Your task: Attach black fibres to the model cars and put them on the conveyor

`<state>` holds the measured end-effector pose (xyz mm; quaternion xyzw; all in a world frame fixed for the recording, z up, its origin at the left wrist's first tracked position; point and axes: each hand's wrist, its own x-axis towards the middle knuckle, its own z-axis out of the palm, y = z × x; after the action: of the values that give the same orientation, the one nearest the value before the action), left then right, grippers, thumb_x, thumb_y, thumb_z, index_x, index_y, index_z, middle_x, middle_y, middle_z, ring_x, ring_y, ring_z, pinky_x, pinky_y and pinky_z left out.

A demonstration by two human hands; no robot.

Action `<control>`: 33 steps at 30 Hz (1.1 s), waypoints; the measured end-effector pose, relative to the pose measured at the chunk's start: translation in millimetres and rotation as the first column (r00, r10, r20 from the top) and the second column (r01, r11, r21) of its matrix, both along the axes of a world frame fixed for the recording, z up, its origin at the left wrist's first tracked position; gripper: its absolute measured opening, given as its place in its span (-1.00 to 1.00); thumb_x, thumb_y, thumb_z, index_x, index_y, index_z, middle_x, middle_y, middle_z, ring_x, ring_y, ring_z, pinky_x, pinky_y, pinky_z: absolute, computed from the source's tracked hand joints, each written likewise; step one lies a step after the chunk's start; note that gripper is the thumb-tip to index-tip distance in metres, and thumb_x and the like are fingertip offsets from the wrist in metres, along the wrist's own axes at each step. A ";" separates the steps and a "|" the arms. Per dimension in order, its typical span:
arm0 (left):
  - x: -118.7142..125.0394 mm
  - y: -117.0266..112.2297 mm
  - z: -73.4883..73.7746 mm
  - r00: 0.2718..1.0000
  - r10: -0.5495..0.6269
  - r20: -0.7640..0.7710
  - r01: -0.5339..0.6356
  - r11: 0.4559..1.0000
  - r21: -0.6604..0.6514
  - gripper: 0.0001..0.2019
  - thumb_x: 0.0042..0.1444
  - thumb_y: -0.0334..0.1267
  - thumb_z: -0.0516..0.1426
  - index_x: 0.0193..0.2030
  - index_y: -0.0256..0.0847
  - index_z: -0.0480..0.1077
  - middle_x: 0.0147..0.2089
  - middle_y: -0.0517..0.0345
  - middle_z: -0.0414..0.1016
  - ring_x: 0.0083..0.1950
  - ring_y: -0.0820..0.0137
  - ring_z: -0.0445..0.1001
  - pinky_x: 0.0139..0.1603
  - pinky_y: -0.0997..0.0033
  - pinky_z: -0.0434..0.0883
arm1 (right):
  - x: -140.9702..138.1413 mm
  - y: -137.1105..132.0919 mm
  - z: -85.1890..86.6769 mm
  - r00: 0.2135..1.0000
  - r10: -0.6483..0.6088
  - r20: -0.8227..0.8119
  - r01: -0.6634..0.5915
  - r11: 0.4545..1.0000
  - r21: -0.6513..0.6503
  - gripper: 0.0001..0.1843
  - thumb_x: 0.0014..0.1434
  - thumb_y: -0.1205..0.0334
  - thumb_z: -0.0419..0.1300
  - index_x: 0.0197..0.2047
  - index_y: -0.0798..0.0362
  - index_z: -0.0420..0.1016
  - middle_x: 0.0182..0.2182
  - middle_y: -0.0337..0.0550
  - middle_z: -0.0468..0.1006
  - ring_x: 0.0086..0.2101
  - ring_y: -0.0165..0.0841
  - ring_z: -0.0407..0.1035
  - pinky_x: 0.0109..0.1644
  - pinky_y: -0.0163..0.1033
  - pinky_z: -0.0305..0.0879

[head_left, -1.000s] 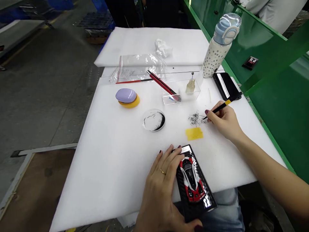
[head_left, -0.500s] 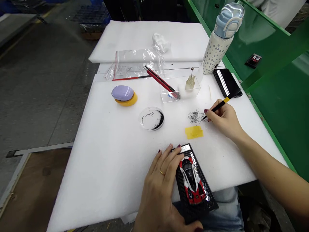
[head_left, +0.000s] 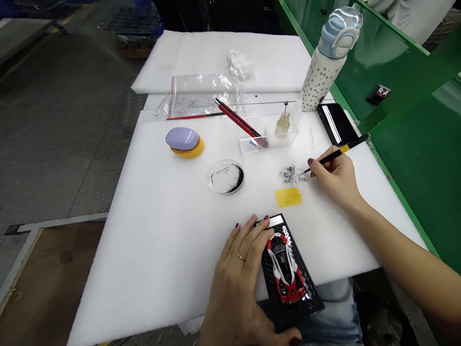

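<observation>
A red, white and black model car [head_left: 285, 269] sits on a black plinth [head_left: 308, 303] at the near edge of the white foam sheet [head_left: 162, 216]. My left hand [head_left: 239, 274] lies flat beside the car with fingers spread, fingertips touching the plinth's far corner. My right hand [head_left: 333, 179] pinches a black tool with a yellow band [head_left: 338, 153]. Its tip rests at the right side of a small heap of thin black slivers [head_left: 291, 174]. A yellow pad [head_left: 288, 197] lies just below the heap.
A round clear dish [head_left: 226, 177] of black slivers sits mid-sheet. Behind it are a purple and yellow case [head_left: 184, 142], a clear box [head_left: 270, 132] with red tweezers and a small bottle, a plastic bag [head_left: 205, 93], a dotted water bottle [head_left: 326, 62] and a phone [head_left: 336, 124]. A green frame [head_left: 396, 96] borders the right.
My right hand has tilted the tool flatter, its back end swinging right and up. My left hand and the car stay put. The view has shifted slightly.
</observation>
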<state>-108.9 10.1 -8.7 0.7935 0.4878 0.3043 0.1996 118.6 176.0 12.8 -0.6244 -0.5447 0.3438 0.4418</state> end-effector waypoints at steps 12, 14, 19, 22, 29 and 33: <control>0.1 1.3 1.9 1.000 -0.008 -0.022 0.009 1.000 0.028 0.08 0.01 0.62 -0.10 0.42 -0.25 0.10 0.46 -0.12 0.29 0.54 0.08 0.15 0.58 0.13 -0.07 | -4.2 0.8 -1.3 0.992 0.097 0.078 -0.093 0.994 -0.056 -0.75 0.16 0.32 0.30 -0.46 -0.03 0.30 -0.62 -0.25 0.46 -0.55 -0.36 0.33 -0.45 -0.22 0.13; 0.4 1.9 2.0 1.000 -0.006 -0.015 0.006 0.999 0.032 0.08 0.01 0.61 -0.10 0.42 -0.25 0.10 0.46 -0.12 0.29 0.54 0.08 0.14 0.59 0.13 -0.08 | -4.9 1.2 -0.8 0.991 0.099 0.089 -0.093 0.994 -0.061 -0.75 0.16 0.32 0.29 -0.46 -0.03 0.30 -0.62 -0.24 0.46 -0.54 -0.35 0.33 -0.45 -0.22 0.13; 0.6 1.6 2.1 1.000 -0.009 -0.017 0.009 1.000 0.021 0.07 0.03 0.60 -0.09 0.42 -0.26 0.11 0.46 -0.11 0.29 0.55 0.11 0.13 0.59 0.17 -0.10 | -3.9 -0.1 0.9 0.994 0.089 0.065 -0.085 0.994 -0.064 -0.75 0.16 0.35 0.29 -0.46 -0.02 0.31 -0.61 -0.23 0.48 -0.55 -0.36 0.31 -0.46 -0.22 0.11; -0.2 0.6 1.7 1.000 -0.012 -0.015 0.013 1.000 0.014 0.07 0.02 0.60 -0.09 0.41 -0.26 0.11 0.46 -0.10 0.29 0.55 0.11 0.12 0.59 0.17 -0.10 | -3.6 -0.6 1.9 0.996 0.067 0.057 -0.063 0.995 -0.073 -0.74 0.17 0.36 0.29 -0.47 -0.03 0.31 -0.62 -0.23 0.48 -0.57 -0.37 0.28 -0.48 -0.22 0.05; 0.6 2.3 1.5 1.000 -0.008 -0.021 0.009 1.000 0.018 0.06 0.02 0.60 -0.08 0.41 -0.24 0.11 0.45 -0.10 0.30 0.55 0.11 0.13 0.59 0.17 -0.10 | -5.3 1.6 1.5 0.994 0.046 0.096 -0.038 0.996 -0.083 -0.73 0.16 0.37 0.29 -0.48 -0.02 0.31 -0.61 -0.25 0.45 -0.54 -0.35 0.34 -0.44 -0.20 0.11; 0.7 2.6 2.2 1.000 -0.005 -0.023 0.006 1.000 0.018 0.09 -0.02 0.63 -0.09 0.41 -0.23 0.11 0.46 -0.10 0.29 0.55 0.09 0.13 0.59 0.15 -0.08 | -5.5 1.9 2.2 0.993 0.061 0.106 -0.052 0.995 -0.085 -0.73 0.16 0.37 0.29 -0.48 -0.03 0.31 -0.61 -0.24 0.46 -0.53 -0.34 0.36 -0.42 -0.18 0.15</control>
<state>-108.3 12.7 -6.6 0.8002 0.4850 0.2989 0.1874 113.1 177.9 15.0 -0.6442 -0.5706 0.3438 0.3758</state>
